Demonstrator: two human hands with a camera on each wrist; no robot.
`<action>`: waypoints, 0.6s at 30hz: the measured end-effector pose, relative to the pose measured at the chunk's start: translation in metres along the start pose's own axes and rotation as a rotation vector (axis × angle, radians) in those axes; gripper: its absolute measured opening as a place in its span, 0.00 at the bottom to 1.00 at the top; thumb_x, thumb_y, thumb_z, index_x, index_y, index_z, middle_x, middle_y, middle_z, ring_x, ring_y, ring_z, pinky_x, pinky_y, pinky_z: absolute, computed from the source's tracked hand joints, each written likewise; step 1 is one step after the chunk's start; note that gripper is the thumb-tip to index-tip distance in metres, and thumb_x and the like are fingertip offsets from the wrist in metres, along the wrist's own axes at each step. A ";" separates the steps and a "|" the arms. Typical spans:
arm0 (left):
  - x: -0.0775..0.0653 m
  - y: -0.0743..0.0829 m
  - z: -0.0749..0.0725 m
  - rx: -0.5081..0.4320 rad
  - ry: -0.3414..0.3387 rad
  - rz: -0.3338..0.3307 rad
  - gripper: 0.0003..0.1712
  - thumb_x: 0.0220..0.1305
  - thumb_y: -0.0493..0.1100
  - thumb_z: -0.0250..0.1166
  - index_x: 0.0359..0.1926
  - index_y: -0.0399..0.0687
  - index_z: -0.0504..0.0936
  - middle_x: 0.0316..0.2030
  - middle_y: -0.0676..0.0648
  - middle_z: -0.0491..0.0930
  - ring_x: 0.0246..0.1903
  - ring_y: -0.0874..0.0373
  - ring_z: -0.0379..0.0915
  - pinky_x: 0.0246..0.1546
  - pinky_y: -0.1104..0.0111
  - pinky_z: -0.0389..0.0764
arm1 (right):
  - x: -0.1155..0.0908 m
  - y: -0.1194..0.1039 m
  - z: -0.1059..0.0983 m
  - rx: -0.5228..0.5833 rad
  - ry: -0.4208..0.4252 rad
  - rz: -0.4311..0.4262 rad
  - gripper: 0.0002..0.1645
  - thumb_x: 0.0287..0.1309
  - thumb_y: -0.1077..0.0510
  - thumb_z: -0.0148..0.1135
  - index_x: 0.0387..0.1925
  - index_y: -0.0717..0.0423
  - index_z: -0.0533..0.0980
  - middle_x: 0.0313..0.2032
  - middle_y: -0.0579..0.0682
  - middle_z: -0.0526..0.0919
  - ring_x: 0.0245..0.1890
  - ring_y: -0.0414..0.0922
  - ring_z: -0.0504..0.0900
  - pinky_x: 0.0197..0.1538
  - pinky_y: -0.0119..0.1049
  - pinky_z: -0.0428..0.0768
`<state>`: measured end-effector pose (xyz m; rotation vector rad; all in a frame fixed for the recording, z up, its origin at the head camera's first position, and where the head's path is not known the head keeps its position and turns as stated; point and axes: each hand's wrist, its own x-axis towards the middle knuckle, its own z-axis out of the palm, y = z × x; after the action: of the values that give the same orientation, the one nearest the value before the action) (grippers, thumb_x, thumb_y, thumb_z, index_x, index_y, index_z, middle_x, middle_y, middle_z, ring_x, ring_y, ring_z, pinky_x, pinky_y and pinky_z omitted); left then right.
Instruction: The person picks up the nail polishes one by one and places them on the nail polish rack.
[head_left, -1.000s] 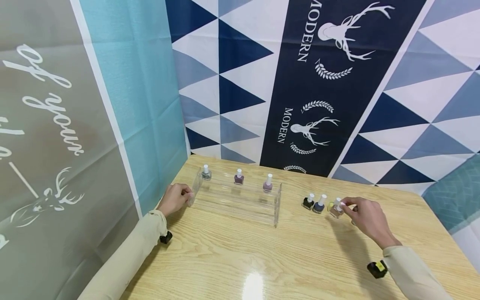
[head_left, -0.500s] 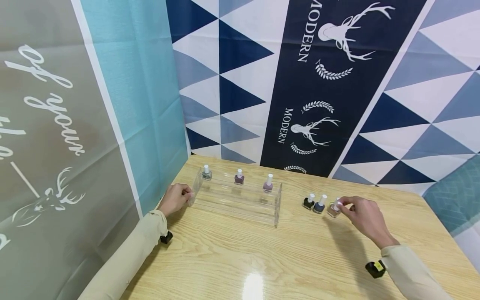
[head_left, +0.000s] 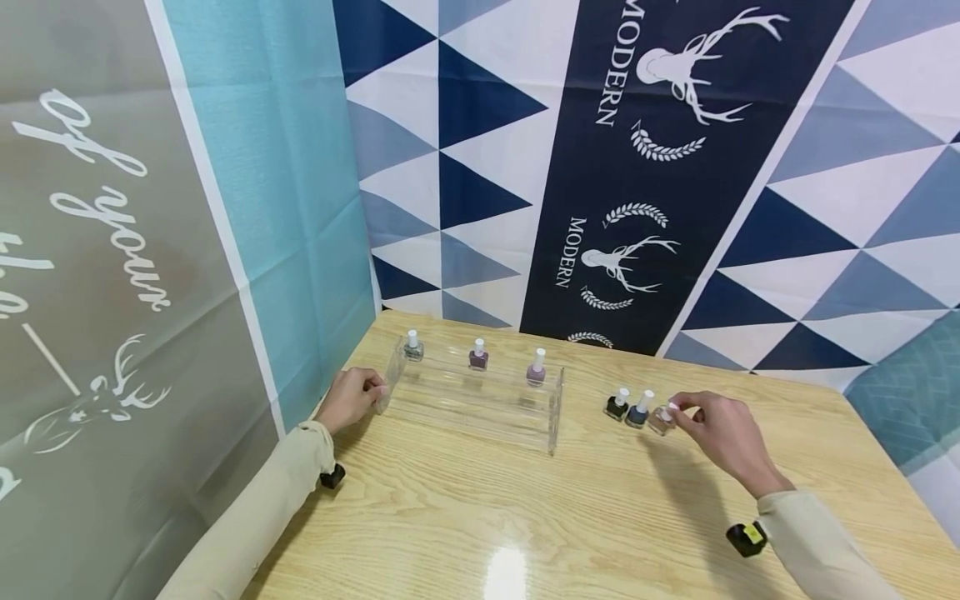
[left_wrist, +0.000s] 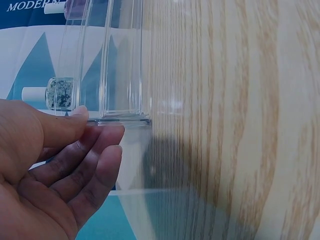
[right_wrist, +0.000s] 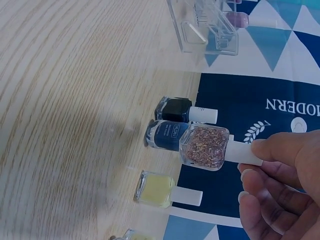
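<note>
My left hand (head_left: 351,400) pinches the left side panel of a clear acrylic display rack (head_left: 556,412), thumb on one face and fingertips at its edge. Between the thumb and fingers of my right hand (head_left: 723,437) is the white cap of a glittery rose-brown nail polish bottle (right_wrist: 204,146), tilted above the table. In the right wrist view it overlaps a blue polish bottle (right_wrist: 166,135); a black one (right_wrist: 175,108) stands beside that. A pale yellow polish bottle (right_wrist: 156,189) shows there too, but my right hand hides it in the head view.
On the rack's top tier stand a speckled grey-green polish bottle (head_left: 413,350), a dark purple one (head_left: 478,359) and a mauve one (head_left: 536,373). Another bottle (right_wrist: 132,235) is cut off at the right wrist view's edge. Patterned cloth (head_left: 480,167) hangs behind the wooden table (head_left: 420,508).
My right hand has moved slightly left with the glittery polish bottle, closer to the blue one. The yellow bottle has gone out of sight behind it in the head view. My left hand stays put.
</note>
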<state>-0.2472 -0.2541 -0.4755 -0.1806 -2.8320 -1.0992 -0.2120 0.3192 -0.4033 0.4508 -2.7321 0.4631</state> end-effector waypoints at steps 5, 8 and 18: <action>0.000 -0.001 0.000 -0.004 0.004 0.012 0.07 0.71 0.37 0.67 0.35 0.40 0.88 0.25 0.48 0.83 0.20 0.58 0.73 0.24 0.63 0.76 | 0.001 -0.003 0.000 0.002 0.003 -0.001 0.06 0.62 0.61 0.71 0.40 0.59 0.87 0.24 0.43 0.82 0.18 0.38 0.66 0.22 0.34 0.63; 0.000 -0.001 0.000 -0.002 0.006 0.016 0.07 0.71 0.36 0.66 0.35 0.40 0.87 0.25 0.48 0.83 0.20 0.58 0.73 0.24 0.63 0.76 | 0.002 -0.005 0.001 0.008 0.007 -0.010 0.06 0.63 0.61 0.71 0.41 0.59 0.87 0.22 0.42 0.80 0.17 0.37 0.65 0.22 0.34 0.62; -0.001 0.001 -0.002 0.002 0.000 0.011 0.07 0.71 0.36 0.66 0.35 0.40 0.88 0.25 0.48 0.83 0.20 0.58 0.73 0.24 0.63 0.75 | 0.008 -0.011 0.002 0.015 0.005 -0.043 0.06 0.64 0.60 0.70 0.40 0.58 0.87 0.20 0.40 0.78 0.16 0.36 0.65 0.21 0.34 0.62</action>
<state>-0.2459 -0.2544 -0.4738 -0.1957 -2.8281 -1.0940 -0.2155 0.3064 -0.3989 0.5112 -2.7102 0.4733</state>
